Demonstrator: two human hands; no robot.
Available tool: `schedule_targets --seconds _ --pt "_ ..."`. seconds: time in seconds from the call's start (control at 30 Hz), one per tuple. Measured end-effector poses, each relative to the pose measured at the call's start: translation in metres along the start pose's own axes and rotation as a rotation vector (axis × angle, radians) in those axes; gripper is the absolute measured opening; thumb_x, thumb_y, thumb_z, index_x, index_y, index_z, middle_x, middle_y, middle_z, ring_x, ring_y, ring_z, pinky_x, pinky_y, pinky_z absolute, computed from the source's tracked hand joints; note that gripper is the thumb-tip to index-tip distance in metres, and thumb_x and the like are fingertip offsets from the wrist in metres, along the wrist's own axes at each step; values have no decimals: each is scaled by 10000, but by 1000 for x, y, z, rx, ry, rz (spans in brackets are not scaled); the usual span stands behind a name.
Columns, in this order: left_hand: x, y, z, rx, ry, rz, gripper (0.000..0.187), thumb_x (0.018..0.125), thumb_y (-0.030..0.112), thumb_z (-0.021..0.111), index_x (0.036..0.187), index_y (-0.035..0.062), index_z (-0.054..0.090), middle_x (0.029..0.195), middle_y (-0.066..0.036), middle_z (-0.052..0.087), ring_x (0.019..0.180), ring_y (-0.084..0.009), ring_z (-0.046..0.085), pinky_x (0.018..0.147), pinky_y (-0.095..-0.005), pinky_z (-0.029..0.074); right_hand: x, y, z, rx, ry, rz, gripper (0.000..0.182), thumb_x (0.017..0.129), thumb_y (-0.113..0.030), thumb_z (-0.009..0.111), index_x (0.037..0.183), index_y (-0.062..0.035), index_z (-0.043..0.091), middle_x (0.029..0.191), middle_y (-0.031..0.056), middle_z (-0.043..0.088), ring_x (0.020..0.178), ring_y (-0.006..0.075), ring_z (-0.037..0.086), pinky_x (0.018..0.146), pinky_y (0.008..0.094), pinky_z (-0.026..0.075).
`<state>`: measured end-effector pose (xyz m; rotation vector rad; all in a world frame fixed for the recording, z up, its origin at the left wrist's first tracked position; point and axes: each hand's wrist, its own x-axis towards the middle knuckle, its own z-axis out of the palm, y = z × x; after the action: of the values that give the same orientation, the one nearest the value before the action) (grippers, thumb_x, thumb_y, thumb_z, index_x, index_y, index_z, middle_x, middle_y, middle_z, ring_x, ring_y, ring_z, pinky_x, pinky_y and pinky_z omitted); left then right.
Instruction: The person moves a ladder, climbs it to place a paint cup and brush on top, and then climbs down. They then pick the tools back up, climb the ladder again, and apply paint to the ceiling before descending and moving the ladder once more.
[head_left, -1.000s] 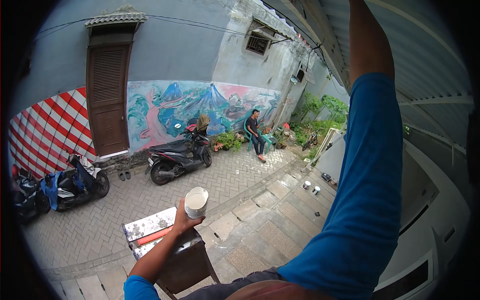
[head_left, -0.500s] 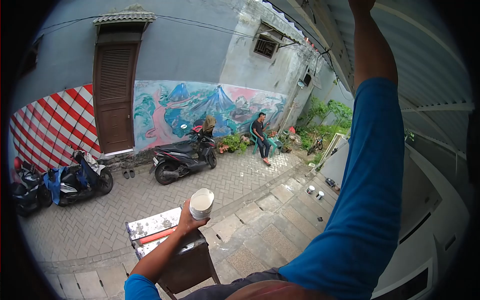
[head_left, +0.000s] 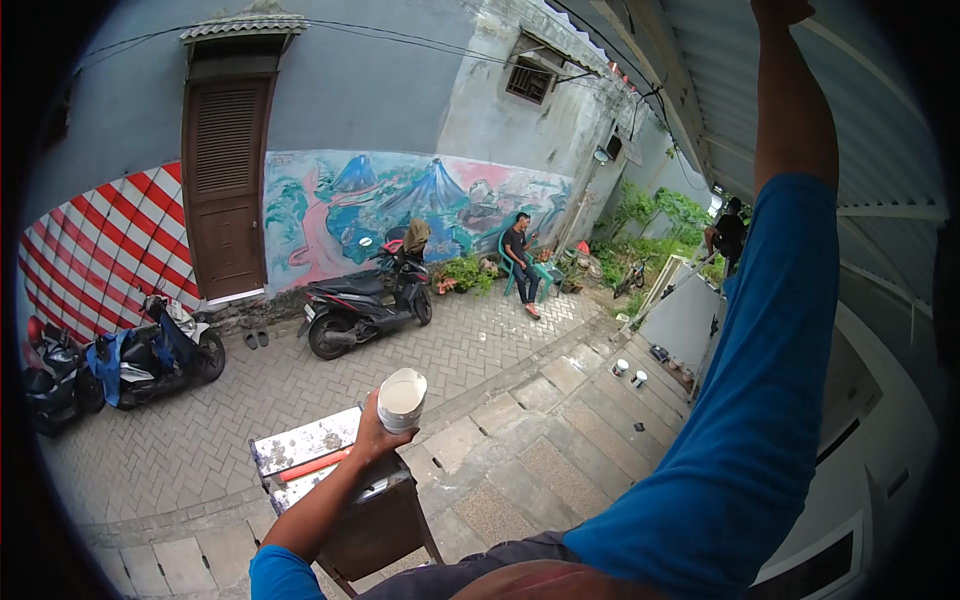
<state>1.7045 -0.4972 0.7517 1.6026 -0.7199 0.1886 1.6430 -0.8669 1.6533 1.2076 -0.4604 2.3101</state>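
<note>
In the lower middle of the view, my left hand point(head_left: 374, 432) is wrapped round a white cup-like container point(head_left: 402, 398), which is open at the top and pale inside. Below it stands a paint-spattered bench or table point(head_left: 300, 445) with a red-orange bar across its top. My right arm, in a blue sleeve, reaches up at the right, and my right hand point(head_left: 783, 12) is at the top edge by the corrugated roof point(head_left: 860, 120). Its fingers are mostly cut off, so what it holds cannot be made out.
Motorbikes point(head_left: 368, 305) stand on the paving by a painted wall point(head_left: 420, 205). A person point(head_left: 520, 262) sits on a green chair; another person point(head_left: 729, 235) is beyond my right arm. Two white cans point(head_left: 620, 368) rest on the paving. A pale beam point(head_left: 665, 75) runs under the roof.
My right arm and hand have moved to the right. A second person now shows to the left of the arm. My left hand still holds the container, almost unmoved.
</note>
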Motion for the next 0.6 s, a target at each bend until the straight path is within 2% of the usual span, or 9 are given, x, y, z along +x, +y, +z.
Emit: schedule_targets --seconds 0.1,0.2,0.27,0.33,0.37,0.47,0.5,0.6 --pt "0 -1 -1 15 9 2 940 592 222 908 1341 2 384 1233 -172 567 1169 -297 569 993 -399 457 -16 6 -13 -57 55 -166 227 954 -251 541 909 -77 680 919 113 671 911 307 646 751 477 537" --pt "-2 5 -1 21 13 -11 933 589 214 906 1338 7 388 1230 -171 569 1164 -297 573 990 -398 460 -40 0 -6 -148 25 -382 204 938 -211 550 889 -75 694 905 117 676 898 308 638 747 480 526" --pt "0 7 0 15 18 -10 928 589 209 904 1336 9 391 1229 -170 570 1161 -298 575 988 -397 462 -58 -12 4 -89 -39 -453 192 928 -185 556 875 -74 704 897 121 679 890 309 632 745 481 519" --pt "1 4 1 28 28 0 930 591 201 902 1339 6 384 1227 -170 572 1157 -295 577 988 -399 464 -73 -17 21 382 -100 -234 212 919 -231 606 954 -58 723 939 168 689 914 367 639 804 493 528" --pt "0 7 -1 33 18 1 920 592 192 897 1337 13 386 1225 -169 573 1155 -290 577 991 -399 464 -74 -16 33 446 -157 -173 246 908 -276 649 1012 -71 737 994 192 701 940 390 649 830 476 535" --pt "0 5 2 -10 23 -22 907 591 188 894 1331 23 396 1228 -170 569 1158 -286 574 994 -398 462 -74 5 31 528 -222 -130 233 911 -275 658 997 -78 749 996 180 713 940 383 657 819 464 537" --pt "0 12 2 -21 30 -36 873 595 190 888 1311 29 417 1225 -167 570 1153 -282 575 984 -397 464 -73 15 23 529 -210 -30 204 910 -239 660 978 -71 753 994 172 720 935 363 666 816 460 533" --pt "0 1 1 12 38 8 861 597 196 884 1304 25 423 1216 -164 572 1139 -279 578 968 -396 469 -55 53 2 523 -118 12 188 919 -224 651 976 -75 750 987 167 719 943 363 659 818 450 532"
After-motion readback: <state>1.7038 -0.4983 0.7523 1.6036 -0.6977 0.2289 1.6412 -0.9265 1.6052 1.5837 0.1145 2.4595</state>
